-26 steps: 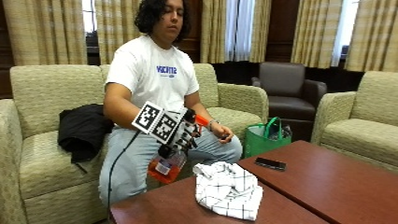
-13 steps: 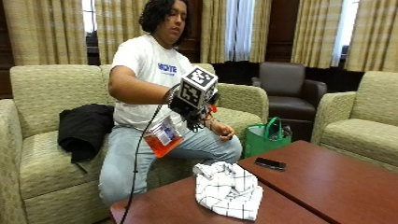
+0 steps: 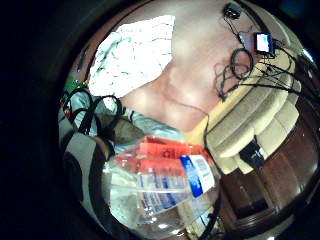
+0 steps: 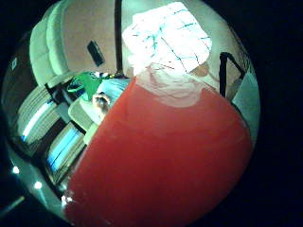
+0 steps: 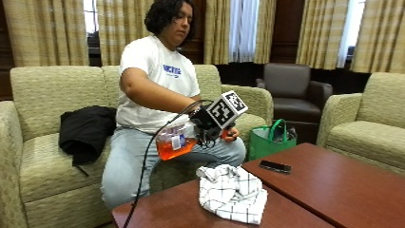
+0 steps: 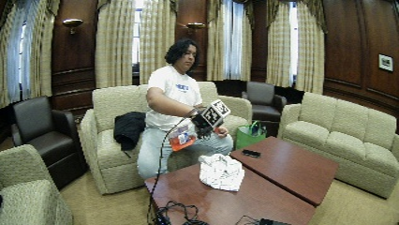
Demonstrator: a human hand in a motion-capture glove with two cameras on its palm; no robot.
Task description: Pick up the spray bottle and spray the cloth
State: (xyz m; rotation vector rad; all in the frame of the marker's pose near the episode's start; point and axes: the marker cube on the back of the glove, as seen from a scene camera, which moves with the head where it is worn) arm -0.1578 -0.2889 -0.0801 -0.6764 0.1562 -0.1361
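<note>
Wood walls and tall curtains stand behind us. We see the gloved right hand (image 5: 212, 127) gripping the spray bottle (image 5: 175, 142), holding it in the air above the person's lap. Below and in front, the checked cloth (image 5: 231, 192) lies crumpled on the brown table (image 5: 316, 190), near a black phone (image 5: 275, 166).

person in white shirt sits on tan sofa (image 6: 112, 140) | gloved right hand (image 6: 203, 123) grips clear spray bottle with orange liquid (image 6: 182, 138), held up in the air, tilted | white checked cloth (image 6: 219, 171) lies bunched on brown wooden surface (image 6: 274, 183) | small black phone (image 6: 251, 153) on surface, near cloth | green bag (image 6: 249, 136) beside sofa
</note>
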